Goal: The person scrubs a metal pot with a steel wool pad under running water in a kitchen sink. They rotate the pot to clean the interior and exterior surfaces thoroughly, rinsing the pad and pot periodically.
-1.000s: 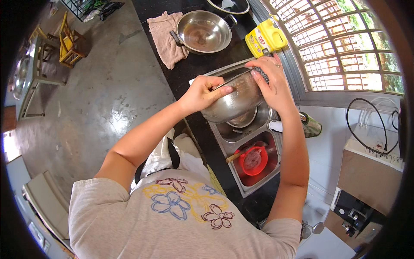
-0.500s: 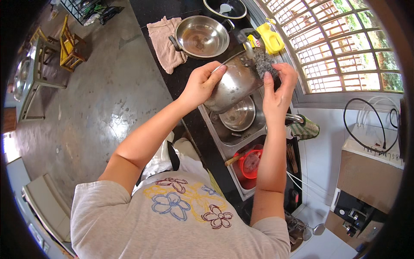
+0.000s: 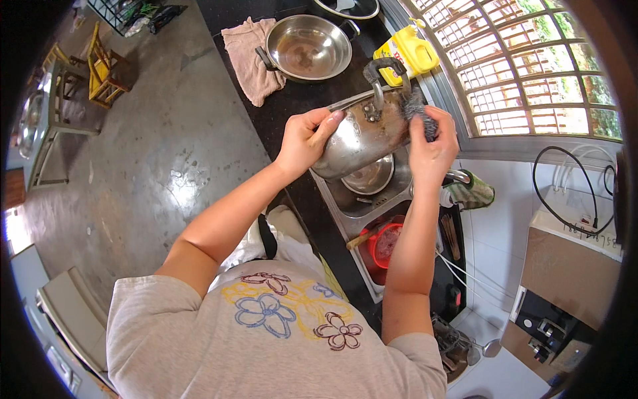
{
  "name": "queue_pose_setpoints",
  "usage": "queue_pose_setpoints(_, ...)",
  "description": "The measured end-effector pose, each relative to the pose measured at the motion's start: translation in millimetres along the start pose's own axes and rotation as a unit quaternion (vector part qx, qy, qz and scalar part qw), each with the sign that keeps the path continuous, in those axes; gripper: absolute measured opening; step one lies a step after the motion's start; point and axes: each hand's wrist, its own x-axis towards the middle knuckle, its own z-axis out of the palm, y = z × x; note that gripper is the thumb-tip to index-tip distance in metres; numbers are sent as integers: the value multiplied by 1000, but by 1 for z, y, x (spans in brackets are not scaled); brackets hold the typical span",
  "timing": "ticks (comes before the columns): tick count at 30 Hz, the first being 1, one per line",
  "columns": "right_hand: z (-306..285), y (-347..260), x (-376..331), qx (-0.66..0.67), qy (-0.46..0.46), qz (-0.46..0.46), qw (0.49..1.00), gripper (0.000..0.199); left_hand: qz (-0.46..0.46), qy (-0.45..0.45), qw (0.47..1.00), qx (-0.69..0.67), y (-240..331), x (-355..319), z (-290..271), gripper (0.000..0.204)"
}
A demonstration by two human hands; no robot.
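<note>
In the head view, a silver metal pot with a dark loop handle (image 3: 385,66) is held tilted above the double-bowl steel sink (image 3: 337,219), its stained outer wall (image 3: 355,143) turned up to the camera. Its rim is gripped by the left hand (image 3: 306,143) — thumb laid on the outer wall, fingers curled in and partly hidden. A grey wire scouring pad (image 3: 419,114) is pinched between the thumb and bent fingers of the right hand (image 3: 435,143) and is held against the pot's wall, just beside the handle. Below, a round shiny steel vessel (image 3: 372,178) is seen in the farther bowl, and a red plastic basin (image 3: 384,247) in the nearer one — partly covered by the right forearm. On the black countertop (image 3: 309,95), a wide two-handled steel pan (image 3: 309,46) is set beside a pinkish-brown cloth (image 3: 242,56), and a yellow plastic jug (image 3: 419,53) is placed near the window.
</note>
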Motion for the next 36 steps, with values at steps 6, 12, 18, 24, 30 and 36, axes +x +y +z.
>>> queue_pose_setpoints(6,2,-13,-23,11,-26,-142,990,22,-9,-15,999,-27,-4,-9,4,40)
queue_pose_setpoints(12,4,-24,-47,46,25,-134,990,26,2,32,999,1,7,-10,16,41)
queue_pose_setpoints(18,34,-48,-29,44,64,-86,993,29,73,64,983,159,17,-14,23,36)
queue_pose_setpoints(24,25,-39,-26,104,-23,4,994,26,55,48,983,169,20,-11,13,37)
queue_pose_setpoints(30,27,-42,-35,67,0,-9,998,27,65,38,980,183,22,-21,13,38)
queue_pose_setpoints(36,24,-47,-37,38,-9,17,999,25,122,-11,963,242,29,-8,12,20)
